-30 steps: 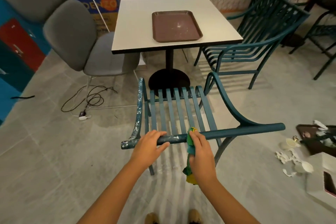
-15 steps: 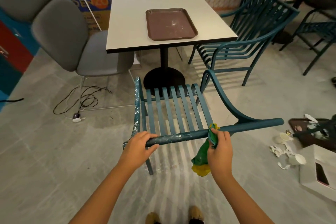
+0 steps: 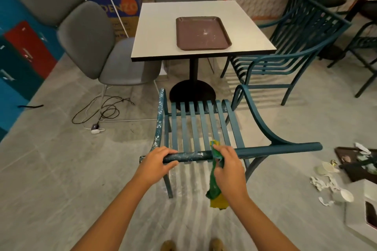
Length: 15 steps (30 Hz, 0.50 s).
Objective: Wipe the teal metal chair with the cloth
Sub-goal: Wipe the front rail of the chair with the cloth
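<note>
The teal metal chair [image 3: 201,128] stands right in front of me, its slatted seat facing the table. White speckles cover its left armrest and the left part of the top rail. My left hand [image 3: 158,159] grips the top rail near its left end. My right hand [image 3: 226,164] is shut on a green and yellow cloth [image 3: 216,193], pressing it against the rail's middle; the cloth's tail hangs below the rail.
A white table [image 3: 161,32] with a brown tray [image 3: 202,32] stands beyond the chair. Grey chairs [image 3: 87,38] are at left, another teal chair [image 3: 295,51] at right. A black cable [image 3: 102,112] lies on the floor. Broken crockery [image 3: 326,183] and a white box [image 3: 365,212] lie at right.
My right hand slid the cloth right along the top rail, then back left to the rail's middle. The left hand has kept its grip near the rail's left end.
</note>
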Available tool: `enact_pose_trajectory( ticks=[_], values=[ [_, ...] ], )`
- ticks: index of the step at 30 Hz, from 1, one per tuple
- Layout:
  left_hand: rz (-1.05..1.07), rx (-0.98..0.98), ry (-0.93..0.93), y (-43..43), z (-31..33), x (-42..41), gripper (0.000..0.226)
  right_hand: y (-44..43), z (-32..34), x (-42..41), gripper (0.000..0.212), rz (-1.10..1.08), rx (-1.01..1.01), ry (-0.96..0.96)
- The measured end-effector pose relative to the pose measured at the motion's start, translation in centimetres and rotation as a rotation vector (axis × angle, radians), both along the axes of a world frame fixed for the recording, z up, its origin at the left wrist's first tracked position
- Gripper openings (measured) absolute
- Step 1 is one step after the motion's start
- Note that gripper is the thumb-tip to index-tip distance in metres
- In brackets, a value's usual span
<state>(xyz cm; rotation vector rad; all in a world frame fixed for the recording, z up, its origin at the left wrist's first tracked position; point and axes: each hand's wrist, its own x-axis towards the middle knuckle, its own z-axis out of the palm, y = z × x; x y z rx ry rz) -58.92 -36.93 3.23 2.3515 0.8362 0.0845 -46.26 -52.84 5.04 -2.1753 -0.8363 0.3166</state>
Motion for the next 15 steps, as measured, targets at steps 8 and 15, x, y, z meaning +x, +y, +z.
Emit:
enact_pose_trajectory(
  ticks=[8, 15],
  values=[
    [0.024, 0.005, 0.014, -0.1, 0.1, 0.1, 0.032, 0.9, 3.2, 7.0, 0.030, 0.029, -0.448, 0.071],
    [0.041, -0.002, 0.015, -0.1, 0.1, 0.1, 0.032, 2.8, 3.7, 6.1, 0.033, 0.129, -0.652, -0.003]
  ],
)
